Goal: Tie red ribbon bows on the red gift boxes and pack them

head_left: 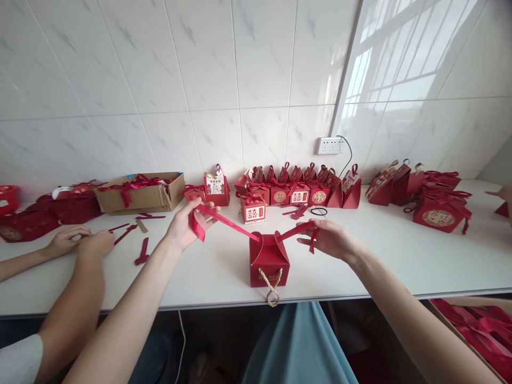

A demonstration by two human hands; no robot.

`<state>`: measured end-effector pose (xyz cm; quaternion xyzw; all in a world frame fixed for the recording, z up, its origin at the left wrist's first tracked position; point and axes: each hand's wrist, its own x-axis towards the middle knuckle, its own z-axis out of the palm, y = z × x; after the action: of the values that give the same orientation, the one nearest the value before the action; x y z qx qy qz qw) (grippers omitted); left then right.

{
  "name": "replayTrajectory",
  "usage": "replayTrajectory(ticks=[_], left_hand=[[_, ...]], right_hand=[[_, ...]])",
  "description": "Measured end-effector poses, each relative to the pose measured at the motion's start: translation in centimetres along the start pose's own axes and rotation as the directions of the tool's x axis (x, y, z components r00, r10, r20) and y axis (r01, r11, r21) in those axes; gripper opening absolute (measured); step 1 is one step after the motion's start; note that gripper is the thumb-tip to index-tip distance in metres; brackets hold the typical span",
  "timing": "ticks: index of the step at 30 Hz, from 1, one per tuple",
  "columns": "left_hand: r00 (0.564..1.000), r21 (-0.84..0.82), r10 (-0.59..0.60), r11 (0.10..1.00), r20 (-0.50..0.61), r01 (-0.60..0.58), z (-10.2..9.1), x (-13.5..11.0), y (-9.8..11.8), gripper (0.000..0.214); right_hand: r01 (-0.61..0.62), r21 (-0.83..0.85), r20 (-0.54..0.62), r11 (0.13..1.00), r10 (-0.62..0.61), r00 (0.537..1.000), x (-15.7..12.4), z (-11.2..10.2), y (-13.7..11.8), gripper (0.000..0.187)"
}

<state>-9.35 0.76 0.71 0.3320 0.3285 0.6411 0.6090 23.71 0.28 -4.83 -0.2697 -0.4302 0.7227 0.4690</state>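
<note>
A small red gift box (269, 258) stands upright near the table's front edge, straight ahead of me. A twisted gold cord (271, 290) hangs from its front side. Red ribbon (232, 224) runs out from the top of the box on both sides. My left hand (186, 226) pinches one end, up and to the left of the box, with a short tail hanging below. My right hand (334, 240) has the other end between thumb and fingers, to the right of the box. Both stretches of ribbon look taut.
Finished-looking red boxes (280, 196) line the tiled wall, with more at the right (438, 210). A cardboard box (138, 200) of ribbons stands back left. Co-worker's hands (86, 240) work at left, near loose ribbon pieces (143, 252). A power strip (331, 145) is on the wall.
</note>
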Motion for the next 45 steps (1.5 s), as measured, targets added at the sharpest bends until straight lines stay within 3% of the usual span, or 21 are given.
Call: replayTrajectory(ticks=[6, 12, 15, 20, 25, 29, 31, 34, 37, 41, 45], left_hand=[[0.993, -0.093, -0.036, 0.995, 0.113, 0.047, 2.2, 0.1, -1.7, 0.028], [0.943, -0.153, -0.004, 0.986, 0.333, 0.058, 4.0, 0.4, -2.4, 0.019], [0.931, -0.102, 0.049, 0.995, 0.361, -0.013, 4.9, 1.0, -3.2, 0.027], [0.923, 0.07, 0.27, 0.952, 0.274, -0.299, 6.1, 1.4, -5.1, 0.016], [0.911, 0.14, 0.327, 0.919, 0.25, -0.368, 6.2, 0.0, -5.2, 0.021], [0.883, 0.143, 0.348, 0.902, 0.316, -0.407, 6.4, -0.8, -4.5, 0.025], [0.871, 0.147, 0.35, 0.896, 0.346, -0.418, 6.7, -0.7, -4.4, 0.027], [0.86, 0.148, 0.348, 0.893, 0.373, -0.426, 7.2, -0.6, -4.4, 0.029], [0.86, 0.155, 0.348, 0.89, 0.374, -0.428, 7.5, -0.8, -4.2, 0.031], [0.843, 0.153, 0.389, 0.87, 0.371, -0.469, 7.5, -1.4, -3.8, 0.026], [0.842, 0.162, 0.392, 0.866, 0.371, -0.474, 8.0, -1.0, -4.0, 0.025]], right_hand=[[0.213, 0.254, -0.004, 0.944, -0.219, 0.976, 0.9, 2.4, -0.3, 0.012], [0.367, 0.278, -0.038, 0.888, -0.372, 0.928, 2.0, 4.0, -0.9, 0.01], [0.42, 0.23, -0.122, 0.878, -0.402, 0.908, 2.6, 4.8, -1.1, 0.012], [0.517, 0.112, -0.156, 0.849, -0.499, 0.853, 3.4, 6.1, -1.7, 0.018], [0.529, 0.019, -0.053, 0.848, -0.528, 0.848, 3.0, 7.5, -2.5, 0.021], [0.506, -0.052, 0.03, 0.861, -0.505, 0.862, 2.9, 8.8, -2.2, 0.032], [0.478, -0.076, 0.022, 0.875, -0.478, 0.878, 3.1, 9.2, -1.8, 0.038], [0.428, -0.087, -0.007, 0.9, -0.43, 0.903, 3.4, 9.5, -1.7, 0.03], [0.449, -0.031, -0.055, 0.893, -0.45, 0.891, 3.6, 9.3, -2.3, 0.024], [0.511, 0.029, -0.098, 0.859, -0.506, 0.857, 3.7, 9.1, -3.1, 0.031], [0.451, -0.009, -0.052, 0.893, -0.451, 0.891, 3.8, 9.2, -2.9, 0.024]])
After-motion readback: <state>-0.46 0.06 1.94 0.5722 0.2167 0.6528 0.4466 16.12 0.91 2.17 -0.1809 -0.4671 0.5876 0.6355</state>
